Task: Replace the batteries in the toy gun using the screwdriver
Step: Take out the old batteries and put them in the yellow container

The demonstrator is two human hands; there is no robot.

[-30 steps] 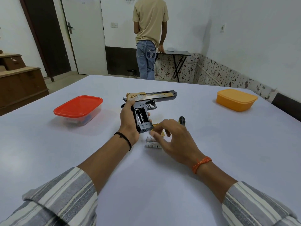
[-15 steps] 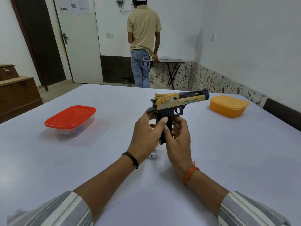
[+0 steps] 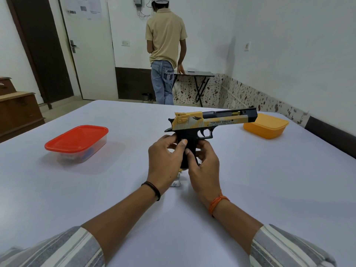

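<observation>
White counter (image 3: 250, 189) fills most of the view; all the task things sit on or above it. Far end of room: a person (image 3: 165, 53) in beige shirt & jeans stands back to camera, one hand on a small folding table (image 3: 194, 75) by the wall; brown cabinet (image 3: 17, 110) at left edge.

Red-lidded box (image 3: 77, 143) on counter, left of centre, clear walls, w/ something blue & blurry inside; orange box (image 3: 266, 126) on counter at far right, lid on, well apart from the red one.

Gun (image 3: 210, 120) held up above counter centre, between the two boxes; upright, barrel pointing right, its muzzle overlapping the orange box in the view; yellow/grey slide w/ "DESERT EAGLE" printed on side, black frame, trigger in plain sight.

Left hand (image 3: 163, 160), black band at wrist, wraps the back of the gun's handle; grip clamped on gun, thumb laid across the handle's near face. Right hand (image 3: 204, 166), orange thread at wrist, closes on the handle's front & lower part; grip also clamped on gun, thumb tip touching the handle just beside the left thumb. Handle's base hidden by both hands; can't tell if the cover is on.

Batteries (image 3: 176, 183): small white cylinders lying on counter just below the hands, between the wrists, partly hidden; count unclear. A bit of yellow shows at the handle's foot near them; too small to tell what.
</observation>
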